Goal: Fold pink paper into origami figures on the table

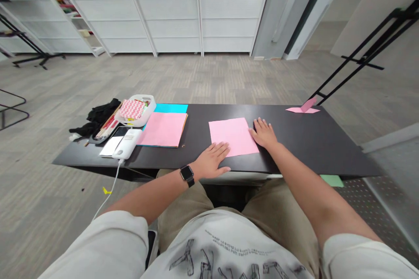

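A single square sheet of pink paper (233, 134) lies flat on the dark table in front of me. My left hand (212, 159), with a black watch (187, 174) on its wrist, is stretched out over the sheet's lower left corner, fingertips on the paper. Beside the right edge of the sheet, my right hand (264, 134) rests on the table with its fingers spread, the thumb touching the paper's edge. Neither hand grips anything.
Left on the table (310, 148) are a stack of pink paper (165, 129) over blue sheets, a white basket (149, 111), a white power bank (127, 144) with a cable, and black cloth (103, 113). A folded pink paper piece (307, 107) stands at the far right.
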Motion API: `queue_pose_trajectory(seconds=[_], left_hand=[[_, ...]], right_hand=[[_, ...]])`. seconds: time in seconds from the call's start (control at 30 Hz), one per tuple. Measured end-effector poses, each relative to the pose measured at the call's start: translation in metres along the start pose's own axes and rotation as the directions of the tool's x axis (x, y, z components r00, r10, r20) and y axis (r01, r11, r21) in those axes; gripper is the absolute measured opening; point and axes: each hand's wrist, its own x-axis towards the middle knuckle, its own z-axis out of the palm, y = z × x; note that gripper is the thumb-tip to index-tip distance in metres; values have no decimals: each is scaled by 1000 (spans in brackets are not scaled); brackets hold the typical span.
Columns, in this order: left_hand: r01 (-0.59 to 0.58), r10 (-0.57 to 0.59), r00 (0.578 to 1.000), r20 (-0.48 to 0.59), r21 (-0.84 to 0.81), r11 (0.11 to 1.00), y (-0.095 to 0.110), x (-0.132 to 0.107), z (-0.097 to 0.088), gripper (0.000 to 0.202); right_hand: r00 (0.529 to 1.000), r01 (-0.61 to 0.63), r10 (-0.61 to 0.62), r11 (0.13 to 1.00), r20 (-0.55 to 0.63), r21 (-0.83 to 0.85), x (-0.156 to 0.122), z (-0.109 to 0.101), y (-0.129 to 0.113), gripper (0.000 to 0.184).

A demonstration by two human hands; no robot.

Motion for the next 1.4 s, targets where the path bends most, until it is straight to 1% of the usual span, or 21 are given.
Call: queue_pose_trajectory(seconds=[0.07,0.1,0.13,0.2,0.23,0.33,0.4,0.47,0.53,0.6,0.7,0.8,0.87,0.97,1.03,1.07,1.1,1.13,1.2,1.3,1.4], left_hand=[[99,-98,995,-31,16,995,9,5,4,83],[149,-148,988,-49,19,989,15,9,7,83],[202,-200,977,-72,19,979,22,13,10,83],[297,-293,950,-108,15,955,36,23,15,84],[334,-330,937,-118,12,943,43,29,17,86],[387,-384,916,-116,1,922,60,40,17,88],[354,-353,930,-106,-3,935,67,42,13,88],[279,-279,956,-88,-7,960,67,40,7,85],[184,-185,981,-65,-20,983,60,35,1,82],[108,-110,992,-61,-40,993,46,28,-3,82],[101,-104,993,-60,-53,993,20,17,-5,83],[100,-102,994,-38,-48,994,2,11,-9,73],[135,-137,989,-52,-29,990,-3,14,-14,66],[225,-223,971,-81,8,974,-4,26,-22,60],[253,-250,965,-84,24,967,-4,34,-24,58],[252,-249,965,-77,31,967,-4,38,-23,57],[241,-238,969,-66,39,970,-5,41,-22,57],[222,-219,974,-52,45,974,-6,42,-20,57],[165,-165,986,-13,51,985,-11,43,-16,56],[66,-69,996,51,45,997,-25,42,-17,52],[28,-31,998,61,55,998,-40,44,-24,63]], right_hand=[[987,-53,64,995,-144,81,-11,-5,-9,71],[974,-17,40,994,-221,108,-20,-6,-17,68],[968,63,-30,990,-247,125,-31,-6,-27,65],[957,258,-230,955,-179,150,-56,-4,-47,58],[947,311,-291,937,-133,161,-67,-1,-56,55],[945,325,-317,932,-76,158,-89,6,-66,53],[942,334,-328,929,-66,158,-93,8,-60,53],[939,343,-337,923,-68,176,-92,7,-48,52],[937,348,-340,916,-75,198,-89,6,-38,49],[934,358,-348,908,-83,220,-87,6,-33,45],[929,370,-350,899,-122,234,-88,8,-33,41],[912,398,-360,893,-195,212,-93,7,-39,36],[883,452,-407,871,-234,191,-99,3,-43,31],[796,601,-556,774,-240,200,-108,-4,-46,28],[752,657,-604,719,-264,226,-112,-5,-44,30],[753,654,-587,719,-296,235,-112,-5,-40,31],[771,624,-536,743,-344,241,-111,-4,-35,32],[795,573,-457,781,-400,247,-109,-2,-29,33],[830,479,-339,839,-443,256,-103,1,-13,39],[871,398,-287,888,-399,230,-95,6,12,52],[888,350,-265,919,-376,179,-91,10,25,58]])
